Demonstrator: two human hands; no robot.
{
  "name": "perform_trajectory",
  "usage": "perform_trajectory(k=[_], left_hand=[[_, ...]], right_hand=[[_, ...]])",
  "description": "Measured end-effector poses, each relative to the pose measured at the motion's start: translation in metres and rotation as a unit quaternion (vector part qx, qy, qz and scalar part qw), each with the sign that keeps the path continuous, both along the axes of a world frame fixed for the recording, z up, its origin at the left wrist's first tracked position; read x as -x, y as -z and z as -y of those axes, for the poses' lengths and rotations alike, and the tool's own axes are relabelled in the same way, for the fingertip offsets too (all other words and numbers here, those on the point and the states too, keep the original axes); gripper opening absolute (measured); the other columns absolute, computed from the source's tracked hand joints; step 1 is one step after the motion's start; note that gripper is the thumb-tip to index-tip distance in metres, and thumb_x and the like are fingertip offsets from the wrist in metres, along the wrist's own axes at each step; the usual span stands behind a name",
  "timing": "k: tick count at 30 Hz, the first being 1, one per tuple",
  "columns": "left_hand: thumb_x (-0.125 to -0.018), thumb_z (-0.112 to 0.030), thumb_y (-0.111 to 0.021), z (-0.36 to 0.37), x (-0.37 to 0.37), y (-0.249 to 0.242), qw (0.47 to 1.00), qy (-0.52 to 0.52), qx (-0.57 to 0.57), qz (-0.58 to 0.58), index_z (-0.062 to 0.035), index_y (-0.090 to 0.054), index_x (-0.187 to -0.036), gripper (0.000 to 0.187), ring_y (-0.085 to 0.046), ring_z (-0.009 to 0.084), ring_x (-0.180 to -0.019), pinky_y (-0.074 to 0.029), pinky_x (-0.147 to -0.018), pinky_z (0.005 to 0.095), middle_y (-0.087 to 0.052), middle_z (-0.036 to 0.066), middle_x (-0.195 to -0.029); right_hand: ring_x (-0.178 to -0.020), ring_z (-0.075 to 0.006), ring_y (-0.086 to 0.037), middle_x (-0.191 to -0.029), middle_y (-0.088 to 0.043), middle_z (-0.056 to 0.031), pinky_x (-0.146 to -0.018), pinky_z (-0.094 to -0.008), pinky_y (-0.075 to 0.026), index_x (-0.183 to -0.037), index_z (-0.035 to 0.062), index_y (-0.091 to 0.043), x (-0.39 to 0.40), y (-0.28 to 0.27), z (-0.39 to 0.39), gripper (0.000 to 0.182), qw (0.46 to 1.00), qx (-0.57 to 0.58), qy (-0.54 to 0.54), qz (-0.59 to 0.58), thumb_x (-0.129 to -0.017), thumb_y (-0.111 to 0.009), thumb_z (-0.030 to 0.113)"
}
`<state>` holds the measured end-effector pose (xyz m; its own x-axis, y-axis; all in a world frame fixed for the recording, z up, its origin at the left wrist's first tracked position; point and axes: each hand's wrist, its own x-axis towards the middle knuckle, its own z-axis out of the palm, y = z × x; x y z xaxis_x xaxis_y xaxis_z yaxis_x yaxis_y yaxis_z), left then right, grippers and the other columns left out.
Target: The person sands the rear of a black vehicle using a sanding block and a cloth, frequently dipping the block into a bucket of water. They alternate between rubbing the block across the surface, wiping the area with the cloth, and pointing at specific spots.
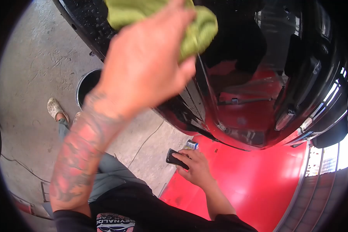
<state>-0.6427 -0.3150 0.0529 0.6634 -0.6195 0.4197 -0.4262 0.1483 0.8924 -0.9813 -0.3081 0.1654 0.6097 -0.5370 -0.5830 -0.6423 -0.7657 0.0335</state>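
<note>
A yellow-green cloth (205, 33) is in my left hand (143, 62), which is raised high in the view, over a glossy black car body (243, 50); the fingers are partly blurred. Lower down, my right hand (195, 167) grips a small black block-like object (177, 159), its fingers over the top. This hand is held away from the car, above the edge of a red surface. Water drops dot the black panel at the upper left. The red surface reflects in the car's glossy side.
A dark bucket (81, 91) stands on the concrete floor (31, 92) beside the car. A small blue-and-white container (192, 144) is near the red surface (236, 178). Thin cables cross the floor. A ribbed shutter-like panel (317, 197) is at the lower right.
</note>
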Motion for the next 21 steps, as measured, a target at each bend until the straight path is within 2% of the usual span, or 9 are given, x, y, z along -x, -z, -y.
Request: perform_trajectory(k=[1, 2, 3, 8, 11, 12, 15, 16, 21], left_hand=[[-0.073, -0.012, -0.081, 0.005, 0.025, 0.003, 1.0, -0.003, 0.007, -0.01, -0.0052, -0.057, -0.135, 0.067, -0.071, 0.0314, -0.109, -0.059, -0.091, 0.0381, -0.057, 0.018, -0.148], [-0.065, -0.007, -0.081, 0.003, 0.04, 0.003, 0.999, 0.025, 0.015, -0.033, -0.0046, -0.058, -0.13, 0.07, -0.069, 0.0349, -0.102, -0.059, -0.087, 0.039, -0.049, 0.018, -0.154], [-0.067, -0.008, -0.08, -0.001, 0.051, 0.002, 0.997, 0.07, 0.003, -0.032, -0.005, -0.058, -0.131, 0.068, -0.07, 0.034, -0.096, -0.06, -0.083, 0.0403, -0.049, 0.017, -0.155], [-0.067, -0.009, -0.076, -0.02, 0.075, -0.001, 0.983, 0.166, 0.003, -0.08, -0.007, -0.054, -0.141, 0.077, -0.069, 0.0349, -0.087, -0.058, -0.076, 0.0425, -0.07, 0.017, -0.118], [-0.067, -0.01, -0.075, -0.017, 0.06, -0.005, 0.989, 0.09, 0.001, -0.113, -0.0092, -0.045, -0.152, 0.091, -0.069, 0.0363, -0.083, -0.057, -0.072, 0.0439, -0.071, 0.015, -0.096], [-0.068, -0.011, -0.074, -0.013, 0.054, -0.003, 0.992, 0.074, -0.007, -0.098, -0.0108, -0.031, -0.161, 0.102, -0.069, 0.0384, -0.078, -0.056, -0.069, 0.0458, -0.069, 0.016, -0.085], [-0.07, -0.012, -0.072, -0.004, 0.035, -0.001, 0.991, 0.056, -0.057, -0.104, -0.011, -0.019, -0.164, 0.108, -0.069, 0.0399, -0.072, -0.056, -0.067, 0.0475, -0.066, 0.017, -0.076], [-0.071, -0.013, -0.071, -0.001, 0.031, -0.001, 0.99, 0.041, -0.073, -0.11, -0.015, -0.012, -0.166, 0.111, -0.069, 0.0403, -0.071, -0.056, -0.066, 0.0489, -0.065, 0.017, -0.07], [-0.071, -0.014, -0.072, 0.004, 0.022, -0.001, 0.988, 0.036, -0.1, -0.111, -0.0141, -0.013, -0.165, 0.111, -0.069, 0.0393, -0.07, -0.056, -0.065, 0.0487, -0.066, 0.017, -0.072]], right_hand=[[-0.105, -0.0268, -0.061, -0.12, -0.064, -0.0025, -0.088, -0.0423, -0.049, -0.126, 0.0184, -0.071, 0.002, 0.002, 0.001, 0.049, 1.0, -0.002, 0.004, 0.0, -0.077, -0.077, 0.017], [-0.105, -0.0266, -0.061, -0.12, -0.064, -0.0023, -0.089, -0.0422, -0.049, -0.126, 0.0182, -0.071, 0.004, 0.004, 0.002, 0.049, 1.0, -0.003, 0.009, 0.0, -0.077, -0.078, 0.017], [-0.105, -0.0265, -0.061, -0.12, -0.064, -0.0022, -0.089, -0.0422, -0.049, -0.126, 0.0181, -0.07, 0.006, 0.005, 0.002, 0.049, 1.0, -0.004, 0.013, 0.0, -0.077, -0.078, 0.017], [-0.104, -0.0263, -0.061, -0.12, -0.064, -0.0015, -0.09, -0.0417, -0.049, -0.126, 0.0177, -0.07, 0.008, 0.011, 0.005, 0.049, 1.0, -0.008, 0.019, -0.006, -0.077, -0.077, 0.016], [-0.104, -0.0265, -0.061, -0.12, -0.064, -0.0015, -0.09, -0.0418, -0.048, -0.126, 0.0177, -0.07, 0.015, 0.015, 0.005, 0.049, 1.0, -0.016, 0.024, -0.011, -0.078, -0.077, 0.017], [-0.103, -0.0265, -0.061, -0.12, -0.064, -0.0016, -0.091, -0.0419, -0.048, -0.126, 0.0177, -0.07, 0.019, 0.016, 0.005, 0.049, 0.999, -0.02, 0.026, -0.013, -0.078, -0.077, 0.017], [-0.103, -0.0268, -0.06, -0.12, -0.064, -0.0019, -0.091, -0.0423, -0.048, -0.127, 0.0179, -0.07, 0.024, 0.02, 0.003, 0.049, 0.999, -0.028, 0.035, -0.019, -0.078, -0.077, 0.017], [-0.104, -0.0275, -0.061, -0.12, -0.064, -0.0033, -0.092, -0.0423, -0.048, -0.127, 0.0171, -0.07, 0.025, 0.021, 0.003, 0.049, 0.998, -0.034, 0.042, -0.024, -0.078, -0.077, 0.016], [-0.107, -0.0293, -0.061, -0.12, -0.065, -0.0065, -0.094, -0.0424, -0.048, -0.127, 0.0152, -0.07, 0.03, 0.025, 0.003, 0.051, 0.997, -0.045, 0.056, -0.029, -0.077, -0.078, 0.015]])
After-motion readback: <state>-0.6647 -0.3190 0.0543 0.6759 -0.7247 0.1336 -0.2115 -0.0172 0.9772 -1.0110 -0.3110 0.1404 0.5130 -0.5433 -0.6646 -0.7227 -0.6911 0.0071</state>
